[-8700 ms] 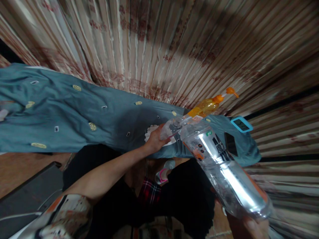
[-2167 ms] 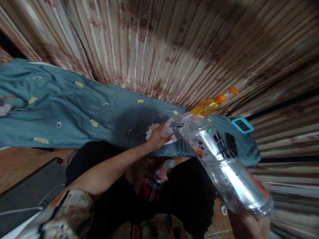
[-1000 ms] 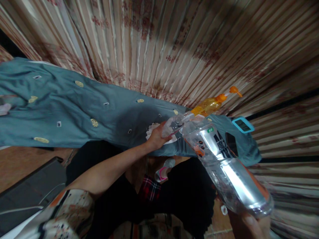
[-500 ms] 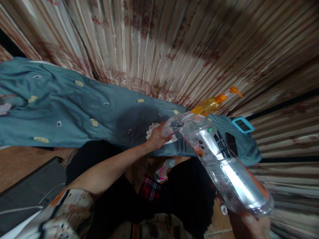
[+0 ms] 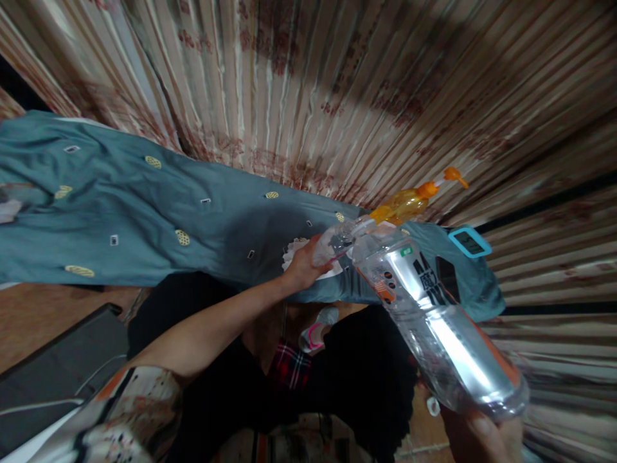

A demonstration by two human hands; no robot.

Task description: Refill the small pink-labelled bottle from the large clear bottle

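My left hand [image 5: 303, 267] is wrapped round a small clear plastic container [image 5: 328, 245], held over the cloth. A large clear plastic bottle [image 5: 436, 315] with a silver and orange label lies tilted across the right side, its neck end at the container's mouth. Its base rests in my right hand [image 5: 486, 437], whose fingers are partly hidden under it. Whether liquid passes between the two, I cannot tell. Just beyond them is a yellow bottle with an orange pump top [image 5: 407, 202]. A white scalloped piece [image 5: 290, 251] lies beneath my left hand.
A teal cloth with pineapple prints [image 5: 222, 225] covers the long narrow surface. To the right are a blue-framed digital clock [image 5: 470, 242] and a dark phone [image 5: 448, 280]. Pleated curtains [image 5: 299, 96] hang behind. A dark grey box-like object with a white cable [image 5: 62, 373] stands lower left.
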